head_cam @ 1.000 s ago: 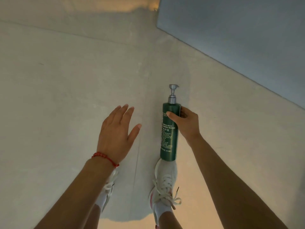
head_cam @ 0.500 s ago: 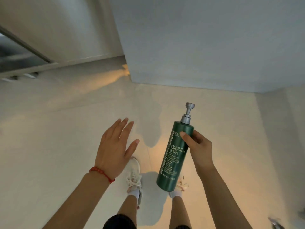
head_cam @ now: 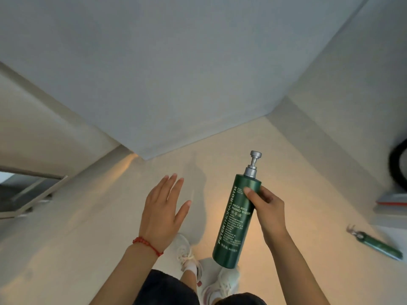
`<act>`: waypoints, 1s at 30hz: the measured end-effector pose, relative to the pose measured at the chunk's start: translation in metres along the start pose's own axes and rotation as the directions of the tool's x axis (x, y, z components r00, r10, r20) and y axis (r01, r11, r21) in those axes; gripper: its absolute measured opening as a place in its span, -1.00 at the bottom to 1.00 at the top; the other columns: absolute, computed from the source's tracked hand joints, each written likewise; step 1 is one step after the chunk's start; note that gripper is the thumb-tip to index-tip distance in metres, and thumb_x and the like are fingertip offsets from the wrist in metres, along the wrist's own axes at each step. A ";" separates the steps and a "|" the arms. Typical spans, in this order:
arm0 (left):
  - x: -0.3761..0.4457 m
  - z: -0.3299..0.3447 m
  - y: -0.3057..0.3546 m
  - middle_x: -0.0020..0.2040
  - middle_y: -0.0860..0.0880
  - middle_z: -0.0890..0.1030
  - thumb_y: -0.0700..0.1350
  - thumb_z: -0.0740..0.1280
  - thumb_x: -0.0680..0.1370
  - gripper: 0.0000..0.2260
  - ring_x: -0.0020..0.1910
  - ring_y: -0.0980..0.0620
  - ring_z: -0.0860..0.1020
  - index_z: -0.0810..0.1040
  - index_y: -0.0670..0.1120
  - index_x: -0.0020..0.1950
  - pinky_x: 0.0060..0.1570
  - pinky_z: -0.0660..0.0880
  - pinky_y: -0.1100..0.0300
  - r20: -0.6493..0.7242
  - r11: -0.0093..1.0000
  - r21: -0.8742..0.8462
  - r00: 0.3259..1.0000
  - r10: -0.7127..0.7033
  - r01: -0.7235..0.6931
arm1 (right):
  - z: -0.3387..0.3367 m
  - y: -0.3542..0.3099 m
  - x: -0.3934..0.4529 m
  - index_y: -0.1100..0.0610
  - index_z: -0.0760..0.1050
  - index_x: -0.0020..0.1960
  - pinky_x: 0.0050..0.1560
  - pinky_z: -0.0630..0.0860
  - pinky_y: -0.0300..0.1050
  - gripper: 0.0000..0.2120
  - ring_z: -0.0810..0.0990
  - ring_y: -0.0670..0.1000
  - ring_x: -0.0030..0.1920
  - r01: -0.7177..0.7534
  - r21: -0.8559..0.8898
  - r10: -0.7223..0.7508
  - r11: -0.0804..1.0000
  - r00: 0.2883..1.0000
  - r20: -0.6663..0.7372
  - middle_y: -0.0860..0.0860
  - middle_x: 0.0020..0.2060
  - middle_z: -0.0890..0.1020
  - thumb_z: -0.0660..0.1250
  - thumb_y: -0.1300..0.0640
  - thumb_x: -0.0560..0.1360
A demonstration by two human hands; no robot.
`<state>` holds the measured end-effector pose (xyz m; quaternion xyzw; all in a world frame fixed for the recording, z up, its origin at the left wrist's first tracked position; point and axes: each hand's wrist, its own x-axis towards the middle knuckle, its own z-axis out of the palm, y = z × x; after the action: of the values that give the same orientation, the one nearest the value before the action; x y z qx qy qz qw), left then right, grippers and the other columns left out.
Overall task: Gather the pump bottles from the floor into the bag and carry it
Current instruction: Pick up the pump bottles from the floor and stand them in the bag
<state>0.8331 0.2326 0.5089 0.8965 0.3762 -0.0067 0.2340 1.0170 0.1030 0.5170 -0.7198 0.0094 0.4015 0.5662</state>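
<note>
My right hand (head_cam: 267, 213) grips a tall dark green pump bottle (head_cam: 234, 221) with a silver pump head, holding it upright and slightly tilted above my feet. My left hand (head_cam: 161, 213) hovers beside it, empty, palm down with fingers spread; a red bracelet sits on its wrist. A second green pump bottle (head_cam: 377, 245) lies on its side on the floor at the far right. No bag is in view.
A grey wall (head_cam: 176, 73) rises straight ahead, meeting a side wall at a corner on the right. A metal-framed panel (head_cam: 28, 194) lies low at the left. A dark round object (head_cam: 397, 166) and a grey-red base stand at the right edge. My white sneakers (head_cam: 226, 280) are below.
The view has swung right and up, bringing the corner and the second bottle on the floor into sight. My right hand still carries the bottle; the left hand stays spread and empty.
</note>
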 end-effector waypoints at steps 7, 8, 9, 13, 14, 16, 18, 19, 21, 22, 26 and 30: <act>-0.001 -0.001 0.127 0.29 -0.19 0.47 0.19 -0.09 0.57 -0.46 0.30 -0.10 0.34 0.37 -0.15 0.31 0.25 0.20 0.11 0.061 0.973 0.000 0.971 0.231 -0.231 | -0.133 -0.020 -0.062 0.13 0.60 -0.08 -0.31 0.51 -0.40 -0.89 0.63 -0.12 -0.28 0.029 0.127 -0.002 0.992 0.979 -0.206 0.02 -0.23 0.67 0.39 0.21 0.40; -0.003 0.000 0.145 0.29 -0.19 0.48 0.18 -0.08 0.58 -0.46 0.30 -0.10 0.34 0.37 -0.15 0.31 0.25 0.21 0.11 0.075 0.964 0.003 0.962 0.263 -0.264 | -0.152 -0.021 -0.072 0.13 0.60 -0.07 -0.31 0.50 -0.40 -0.89 0.63 -0.13 -0.28 0.032 0.139 0.002 0.990 0.972 -0.237 0.02 -0.23 0.67 0.39 0.20 0.40; -0.005 0.002 0.162 0.28 -0.20 0.48 0.18 -0.07 0.58 -0.47 0.29 -0.10 0.34 0.37 -0.15 0.31 0.25 0.21 0.10 0.083 0.955 0.004 0.952 0.294 -0.296 | -0.171 -0.021 -0.082 0.12 0.60 -0.07 -0.31 0.50 -0.40 -0.89 0.63 -0.13 -0.28 0.036 0.155 0.007 0.987 0.963 -0.269 0.02 -0.23 0.67 0.39 0.20 0.40; -0.017 0.009 0.228 0.28 -0.17 0.49 0.18 -0.09 0.57 -0.47 0.28 -0.11 0.38 0.37 -0.13 0.31 0.23 0.36 0.06 0.129 0.915 0.033 0.910 0.395 -0.402 | -0.240 -0.017 -0.123 0.09 0.58 -0.08 -0.27 0.50 -0.32 -0.91 0.62 -0.07 -0.25 0.064 0.222 0.035 0.973 0.908 -0.417 0.04 -0.23 0.67 0.37 0.17 0.42; -0.019 0.011 0.240 0.27 -0.17 0.50 0.18 -0.10 0.57 -0.47 0.27 -0.12 0.41 0.38 -0.13 0.30 0.19 0.41 0.03 0.140 0.907 0.041 0.901 0.410 -0.419 | -0.251 -0.014 -0.130 0.09 0.58 -0.08 -0.24 0.50 -0.27 -0.92 0.62 -0.04 -0.23 0.066 0.232 0.047 0.971 0.893 -0.447 0.05 -0.23 0.66 0.37 0.16 0.42; -0.022 0.016 0.274 0.25 -0.17 0.52 0.18 -0.12 0.58 -0.46 0.24 -0.14 0.45 0.39 -0.14 0.28 0.13 0.45 -0.03 0.190 0.868 0.058 0.859 0.476 -0.494 | -0.280 -0.009 -0.147 0.09 0.58 -0.09 -0.18 0.51 -0.19 -0.92 0.61 0.02 -0.19 0.086 0.281 0.079 0.956 0.846 -0.528 0.07 -0.22 0.66 0.37 0.15 0.42; -0.021 0.021 0.304 0.23 -0.18 0.54 0.18 -0.14 0.58 -0.44 0.21 -0.17 0.49 0.41 -0.15 0.26 0.10 0.47 -0.07 0.250 0.822 0.071 0.808 0.534 -0.565 | -0.302 -0.004 -0.161 0.09 0.57 -0.07 -0.16 0.51 -0.16 -0.90 0.61 0.04 -0.17 0.105 0.331 0.120 0.938 0.797 -0.592 0.08 -0.19 0.66 0.37 0.14 0.42; -0.020 0.024 0.319 0.22 -0.18 0.55 0.19 -0.15 0.57 -0.43 0.20 -0.18 0.50 0.42 -0.15 0.25 0.08 0.47 -0.09 0.274 0.799 0.077 0.783 0.559 -0.597 | -0.312 -0.002 -0.167 0.10 0.57 -0.05 -0.16 0.50 -0.16 -0.88 0.61 0.04 -0.16 0.118 0.358 0.143 0.926 0.769 -0.623 0.08 -0.18 0.66 0.37 0.14 0.41; -0.015 0.032 0.348 0.22 -0.17 0.55 0.20 -0.15 0.57 -0.42 0.20 -0.18 0.51 0.44 -0.15 0.25 0.08 0.47 -0.09 0.325 0.757 0.079 0.735 0.596 -0.649 | -0.329 0.003 -0.179 0.14 0.57 0.01 -0.16 0.50 -0.17 -0.81 0.62 0.04 -0.14 0.143 0.399 0.184 0.906 0.714 -0.676 0.08 -0.15 0.66 0.37 0.13 0.41; -0.011 0.037 0.362 0.22 -0.17 0.55 0.20 -0.15 0.57 -0.41 0.21 -0.18 0.50 0.44 -0.15 0.25 0.09 0.45 -0.09 0.345 0.736 0.073 0.709 0.615 -0.673 | -0.337 0.005 -0.184 0.16 0.56 0.04 -0.16 0.50 -0.16 -0.78 0.62 0.05 -0.12 0.155 0.415 0.204 0.897 0.686 -0.698 0.09 -0.14 0.66 0.37 0.12 0.41; 0.004 0.054 0.422 0.22 -0.19 0.54 0.22 -0.19 0.56 -0.35 0.21 -0.20 0.50 0.45 -0.18 0.26 0.12 0.43 -0.11 0.408 0.632 0.015 0.581 0.704 -0.775 | -0.364 0.009 -0.200 0.19 0.54 0.10 -0.16 0.49 -0.15 -0.71 0.61 0.08 -0.08 0.201 0.449 0.276 0.871 0.556 -0.784 0.11 -0.10 0.64 0.37 0.11 0.41; 0.019 0.065 0.473 0.20 -0.19 0.56 0.20 -0.19 0.57 -0.36 0.18 -0.20 0.52 0.47 -0.19 0.24 0.08 0.46 -0.15 0.446 0.526 -0.034 0.458 0.769 -0.850 | -0.389 0.003 -0.209 0.19 0.52 0.11 -0.18 0.46 -0.16 -0.71 0.57 0.03 -0.12 0.261 0.474 0.337 0.841 0.433 -0.836 0.10 -0.11 0.62 0.35 0.11 0.43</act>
<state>1.1779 -0.0692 0.6429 0.9613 -0.1578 -0.1173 0.1929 1.0952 -0.3105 0.6518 -0.6288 0.4386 -0.0514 0.6400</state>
